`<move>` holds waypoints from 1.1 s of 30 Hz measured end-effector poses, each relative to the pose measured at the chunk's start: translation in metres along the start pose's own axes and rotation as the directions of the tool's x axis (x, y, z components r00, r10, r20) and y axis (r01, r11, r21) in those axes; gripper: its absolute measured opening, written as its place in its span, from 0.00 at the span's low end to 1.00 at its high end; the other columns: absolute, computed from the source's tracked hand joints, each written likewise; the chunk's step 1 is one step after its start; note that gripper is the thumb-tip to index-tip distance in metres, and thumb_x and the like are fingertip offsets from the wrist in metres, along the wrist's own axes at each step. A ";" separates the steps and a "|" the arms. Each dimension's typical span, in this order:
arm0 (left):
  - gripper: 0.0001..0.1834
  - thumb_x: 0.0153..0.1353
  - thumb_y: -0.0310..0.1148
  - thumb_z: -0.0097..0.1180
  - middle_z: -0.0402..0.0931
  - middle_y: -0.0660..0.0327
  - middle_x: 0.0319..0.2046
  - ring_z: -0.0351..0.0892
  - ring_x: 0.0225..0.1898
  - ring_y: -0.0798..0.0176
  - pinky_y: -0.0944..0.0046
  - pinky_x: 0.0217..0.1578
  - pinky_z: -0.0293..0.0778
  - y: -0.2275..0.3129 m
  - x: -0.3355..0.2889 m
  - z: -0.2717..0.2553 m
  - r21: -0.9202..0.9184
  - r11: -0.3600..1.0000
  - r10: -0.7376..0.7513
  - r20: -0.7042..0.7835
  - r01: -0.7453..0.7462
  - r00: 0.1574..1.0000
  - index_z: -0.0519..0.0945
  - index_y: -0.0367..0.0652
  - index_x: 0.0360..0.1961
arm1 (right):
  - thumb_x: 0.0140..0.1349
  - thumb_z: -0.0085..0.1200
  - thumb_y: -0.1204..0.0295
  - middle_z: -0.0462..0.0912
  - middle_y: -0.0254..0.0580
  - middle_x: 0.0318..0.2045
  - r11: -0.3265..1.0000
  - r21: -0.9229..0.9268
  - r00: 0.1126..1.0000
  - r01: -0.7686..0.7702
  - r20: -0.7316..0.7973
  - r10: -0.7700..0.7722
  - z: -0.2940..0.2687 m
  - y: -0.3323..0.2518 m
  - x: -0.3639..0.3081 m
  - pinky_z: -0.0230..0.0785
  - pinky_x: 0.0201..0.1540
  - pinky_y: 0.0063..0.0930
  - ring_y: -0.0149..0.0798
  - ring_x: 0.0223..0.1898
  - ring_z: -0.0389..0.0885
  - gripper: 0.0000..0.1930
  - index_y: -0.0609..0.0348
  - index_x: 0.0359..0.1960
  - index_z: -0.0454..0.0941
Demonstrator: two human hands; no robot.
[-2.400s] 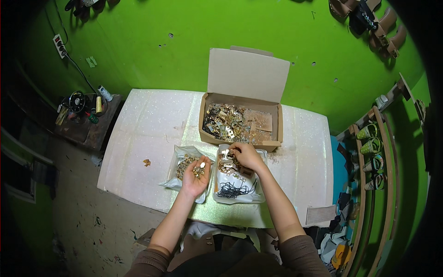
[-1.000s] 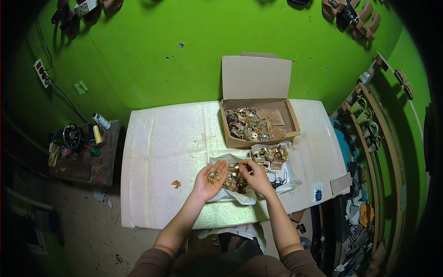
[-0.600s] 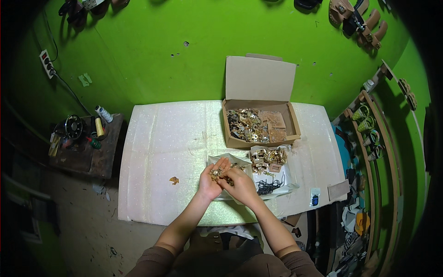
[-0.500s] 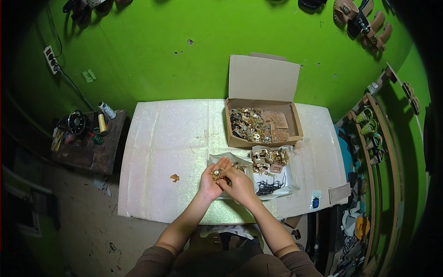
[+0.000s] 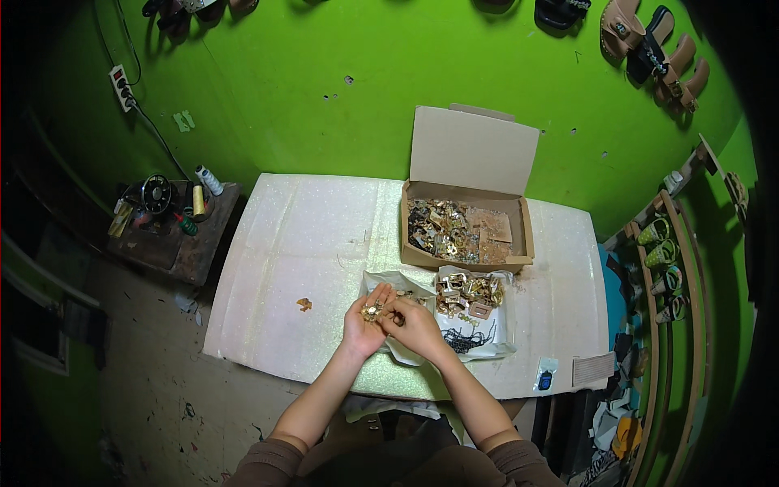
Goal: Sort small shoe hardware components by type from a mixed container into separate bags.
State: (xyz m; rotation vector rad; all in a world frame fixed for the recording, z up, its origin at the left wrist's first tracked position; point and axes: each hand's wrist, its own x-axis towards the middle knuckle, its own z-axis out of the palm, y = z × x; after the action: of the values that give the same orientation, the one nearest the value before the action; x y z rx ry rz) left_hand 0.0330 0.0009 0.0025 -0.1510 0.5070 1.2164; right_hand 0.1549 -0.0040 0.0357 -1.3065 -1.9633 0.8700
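Note:
My left hand (image 5: 361, 331) is turned palm up and cups a small heap of gold metal fittings (image 5: 372, 311). Over that palm my right hand (image 5: 417, 327) bends its fingers into a pinch; whatever lies between the fingertips is too small to make out. Below both hands is a white-lined tray (image 5: 375, 280) with more small gold pieces, partly hidden by my hands. Beside it on the right, a second white tray (image 5: 505, 329) holds gold buckles (image 5: 464, 290) at its far end and black cord-like strands (image 5: 466, 340) nearer me.
An open cardboard box (image 5: 469, 261) full of mixed metal fittings stands behind the trays. On the pale sparkly table (image 5: 284, 243) lie a brown scrap (image 5: 304, 304), a small packet (image 5: 546, 375) and a grey ribbed piece (image 5: 593, 370). A wooden rack (image 5: 696, 325) stands right, a sewing machine (image 5: 157, 193) left.
The right fingers have shifted slightly over the left palm, and more of the gold fittings shows. The whole view has tilted a little. Both hands stay above the tray.

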 end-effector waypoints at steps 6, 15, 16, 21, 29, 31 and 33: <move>0.21 0.61 0.35 0.29 0.61 0.55 0.52 0.57 0.57 0.57 0.59 0.55 0.57 -0.002 0.000 -0.008 -0.181 0.983 -0.010 0.034 0.016 0.999 0.59 0.35 0.53 | 0.50 0.53 0.71 0.74 0.35 0.19 0.921 0.281 0.961 -0.270 0.015 0.277 -0.017 0.017 -0.008 0.64 0.29 0.19 0.24 0.24 0.69 0.09 0.62 0.31 0.74; 0.20 0.61 0.33 0.31 0.63 0.54 0.50 0.60 0.55 0.57 0.61 0.54 0.60 -0.003 -0.008 -0.007 -0.201 0.980 0.015 0.042 -0.006 0.999 0.61 0.34 0.52 | 0.54 0.51 0.67 0.74 0.35 0.20 0.880 0.361 0.945 -0.308 0.008 0.327 -0.017 0.026 -0.013 0.63 0.29 0.19 0.25 0.24 0.68 0.11 0.65 0.31 0.74; 0.20 0.61 0.33 0.31 0.62 0.53 0.51 0.60 0.55 0.56 0.60 0.55 0.60 -0.003 -0.008 -0.009 -0.216 0.976 0.011 0.040 -0.002 0.999 0.60 0.35 0.52 | 0.55 0.50 0.66 0.74 0.35 0.21 0.882 0.383 0.949 -0.275 -0.038 0.312 -0.016 0.026 -0.013 0.63 0.29 0.19 0.25 0.24 0.68 0.12 0.65 0.31 0.74; 0.21 0.61 0.34 0.30 0.62 0.54 0.51 0.58 0.56 0.57 0.62 0.54 0.60 -0.002 -0.008 -0.001 -0.182 0.983 0.001 0.016 0.002 1.000 0.60 0.35 0.53 | 0.55 0.49 0.67 0.75 0.40 0.23 0.919 0.323 0.963 -0.226 -0.070 0.262 -0.019 0.015 -0.003 0.64 0.30 0.22 0.29 0.25 0.71 0.12 0.64 0.32 0.74; 0.23 0.62 0.35 0.26 0.57 0.54 0.56 0.53 0.58 0.57 0.59 0.58 0.50 0.000 -0.001 0.002 -0.077 0.997 -0.018 0.050 0.022 0.999 0.56 0.34 0.55 | 0.48 0.52 0.69 0.74 0.44 0.26 0.995 -0.096 0.998 -0.024 -0.066 0.018 -0.001 0.008 -0.003 0.66 0.33 0.32 0.44 0.29 0.73 0.08 0.60 0.28 0.76; 0.23 0.62 0.35 0.26 0.57 0.54 0.56 0.53 0.59 0.57 0.59 0.58 0.50 0.002 0.001 -0.001 -0.047 0.999 -0.024 0.064 0.027 0.998 0.56 0.34 0.55 | 0.47 0.52 0.69 0.73 0.44 0.25 0.993 -0.121 0.994 0.009 -0.107 -0.022 0.006 0.005 -0.003 0.66 0.33 0.34 0.46 0.29 0.73 0.08 0.59 0.27 0.76; 0.23 0.62 0.36 0.26 0.57 0.54 0.56 0.53 0.59 0.57 0.59 0.58 0.50 0.004 0.001 -0.001 -0.019 0.999 -0.036 0.077 0.038 0.996 0.56 0.34 0.55 | 0.47 0.52 0.69 0.73 0.44 0.25 0.988 -0.152 0.994 0.026 -0.101 -0.042 0.008 0.002 -0.003 0.65 0.33 0.34 0.46 0.30 0.73 0.08 0.60 0.27 0.76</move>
State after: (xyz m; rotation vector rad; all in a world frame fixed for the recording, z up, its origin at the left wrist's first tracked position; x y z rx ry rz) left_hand 0.0296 0.0029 0.0019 -0.1299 0.4237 1.1868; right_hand 0.1503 -0.0078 0.0287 -1.3705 -1.9944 0.6340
